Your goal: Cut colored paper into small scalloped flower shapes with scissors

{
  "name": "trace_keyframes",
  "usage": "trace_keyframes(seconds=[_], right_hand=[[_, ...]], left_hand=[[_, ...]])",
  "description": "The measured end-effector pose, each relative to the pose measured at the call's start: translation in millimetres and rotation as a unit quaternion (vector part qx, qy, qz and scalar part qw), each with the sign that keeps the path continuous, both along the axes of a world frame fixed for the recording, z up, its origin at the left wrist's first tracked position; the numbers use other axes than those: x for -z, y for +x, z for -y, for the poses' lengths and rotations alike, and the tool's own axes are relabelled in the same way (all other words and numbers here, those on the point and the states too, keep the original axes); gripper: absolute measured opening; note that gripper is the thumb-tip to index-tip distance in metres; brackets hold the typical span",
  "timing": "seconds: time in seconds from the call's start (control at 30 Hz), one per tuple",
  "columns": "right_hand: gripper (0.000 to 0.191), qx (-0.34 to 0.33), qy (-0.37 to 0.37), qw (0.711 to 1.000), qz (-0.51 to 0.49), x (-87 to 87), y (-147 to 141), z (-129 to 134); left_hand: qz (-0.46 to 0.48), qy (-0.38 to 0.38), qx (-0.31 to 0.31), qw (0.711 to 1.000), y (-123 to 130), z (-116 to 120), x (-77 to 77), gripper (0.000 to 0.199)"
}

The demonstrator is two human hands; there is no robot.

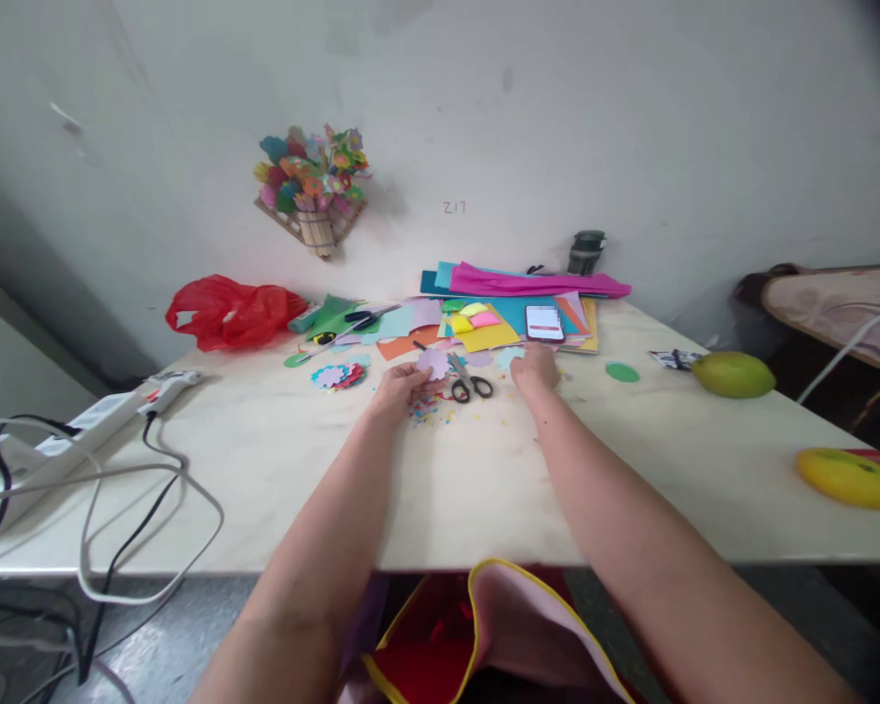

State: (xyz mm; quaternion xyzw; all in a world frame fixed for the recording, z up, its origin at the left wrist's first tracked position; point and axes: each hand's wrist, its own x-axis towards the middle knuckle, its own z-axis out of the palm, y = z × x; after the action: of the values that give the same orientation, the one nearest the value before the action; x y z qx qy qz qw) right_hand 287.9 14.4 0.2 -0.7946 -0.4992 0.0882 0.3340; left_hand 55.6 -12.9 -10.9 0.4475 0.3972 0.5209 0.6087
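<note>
My left hand (400,389) pinches a lavender paper flower cutout (432,365) with a scalloped edge. My right hand (535,370) is closed, with its fingertips on a light blue paper cutout (509,356) that lies partly under them. Between the hands lies a pair of dark-handled scissors (470,389), its blades pointing away from me. Tiny coloured paper scraps (432,411) are scattered beside my left hand. Left of it, blue and red scalloped cutouts (337,375) are piled together.
Coloured paper sheets (499,334) and a phone (544,324) lie beyond my hands. A red plastic bag (235,311) sits at the back left, near a power strip (88,430) with loose cables. At right are a green fruit (734,374) and a yellow fruit (851,478).
</note>
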Motion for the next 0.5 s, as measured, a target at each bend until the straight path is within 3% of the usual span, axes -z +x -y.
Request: trace_keyframes(seconds=[0.13,0.23,0.37,0.5], right_hand=[[0.042,-0.002,0.041,0.998,0.054,-5.6,-7.2,4.5],[0.037,-0.098,0.016,0.990,0.098,-8.4,-19.4,8.9],[0.034,-0.251,-0.028,0.938,0.238,-14.3,-38.2,20.5],[0.046,-0.285,-0.056,0.905,0.311,-27.6,-51.4,35.8]], left_hand=[[0.009,0.002,-0.003,1.000,-0.7,-1.9,1.5,0.023],[0.013,-0.003,-0.015,1.000,-1.0,-3.6,2.3,0.022],[0.026,-0.010,-0.035,0.999,-0.2,-3.4,1.0,0.019],[0.043,-0.004,-0.051,0.998,1.4,-2.1,-0.8,0.018]])
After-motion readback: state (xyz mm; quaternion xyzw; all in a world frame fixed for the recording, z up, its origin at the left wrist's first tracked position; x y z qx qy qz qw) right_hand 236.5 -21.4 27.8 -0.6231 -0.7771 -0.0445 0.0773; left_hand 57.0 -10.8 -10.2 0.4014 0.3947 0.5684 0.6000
